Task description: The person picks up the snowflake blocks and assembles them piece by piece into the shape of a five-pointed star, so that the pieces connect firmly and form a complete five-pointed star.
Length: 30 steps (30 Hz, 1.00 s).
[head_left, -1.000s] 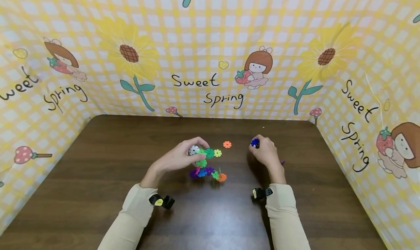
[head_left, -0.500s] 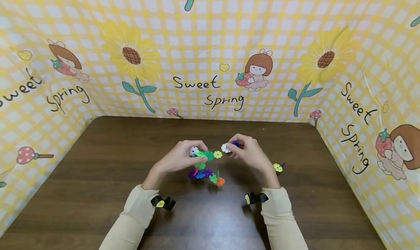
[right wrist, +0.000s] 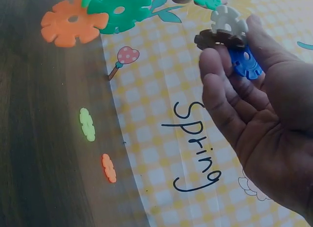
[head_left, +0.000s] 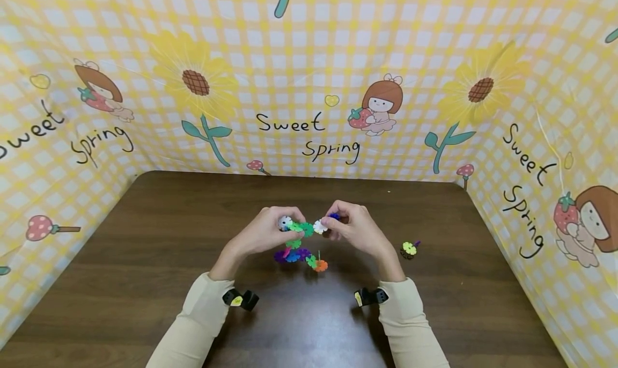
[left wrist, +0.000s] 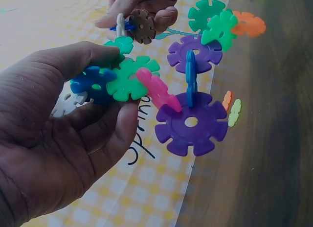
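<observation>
My left hand (head_left: 266, 233) grips a linked chain of plastic snowflake discs between thumb and fingers. Green, blue and white discs are by the fingers, while a pink disc (left wrist: 157, 88), purple discs (left wrist: 208, 139) and an orange disc (head_left: 321, 266) hang off toward me. My right hand (head_left: 359, 229) pinches a small joined cluster: a white disc (head_left: 319, 227), a brown disc (right wrist: 220, 38) and a blue disc (right wrist: 246, 65). Its white disc meets the green disc (head_left: 307, 229) at the chain's end; whether they interlock I cannot tell.
On the brown table (head_left: 193, 207), to the right, lies a small cluster with a yellow-green disc (head_left: 409, 248) and a purple one. A loose yellow-green disc (right wrist: 87, 124) and an orange disc (right wrist: 108, 168) lie beyond the hands. A checked cloth (head_left: 289, 62) walls the back and sides.
My right hand has moved left with its cluster, from the table's right part to the chain's end. The left hand has stayed nearly still. The yellow-green cluster at right is uncovered.
</observation>
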Motion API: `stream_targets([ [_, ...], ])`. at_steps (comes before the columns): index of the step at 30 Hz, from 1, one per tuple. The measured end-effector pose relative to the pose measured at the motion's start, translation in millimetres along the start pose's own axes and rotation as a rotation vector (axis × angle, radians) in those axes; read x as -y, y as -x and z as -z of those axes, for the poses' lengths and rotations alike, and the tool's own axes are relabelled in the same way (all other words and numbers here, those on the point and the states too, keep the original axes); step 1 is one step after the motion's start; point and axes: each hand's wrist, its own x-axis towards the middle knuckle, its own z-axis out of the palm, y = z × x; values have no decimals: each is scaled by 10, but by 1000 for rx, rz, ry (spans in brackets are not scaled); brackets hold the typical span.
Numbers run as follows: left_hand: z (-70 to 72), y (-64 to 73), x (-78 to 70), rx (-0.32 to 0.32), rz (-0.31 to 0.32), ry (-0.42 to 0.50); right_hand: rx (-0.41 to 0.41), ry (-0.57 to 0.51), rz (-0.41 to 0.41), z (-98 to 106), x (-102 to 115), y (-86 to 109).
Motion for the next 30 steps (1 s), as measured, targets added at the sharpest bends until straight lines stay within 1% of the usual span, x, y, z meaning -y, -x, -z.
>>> stream_targets([
  [6, -12, -9, -31, -8, -4, -37, -47, 15, 52, -13, 2, -7],
  [10, -34, -10, -46, -7, 8, -39, -66, 34, 100, -41, -10, -9],
  [13, -48, -10, -54, -22, 6, -31, -94, 54, 134, -67, -7, -11],
  [16, -60, -10, -59, -48, -6, -6, -128, 57, 161, -90, 11, -15],
  [19, -78, -11, -56, -70, -5, 28, -154, 45, 174, -112, 16, -15],
  [25, -116, -27, -59, -111, 10, 85, -188, 6, 173, -118, -2, -18],
  [28, -133, -47, -63, -138, 1, 102, -199, -8, 195, -103, 5, -25],
  [30, -141, -60, -67, -142, 3, 107, -198, 0, 212, -93, 14, -31],
])
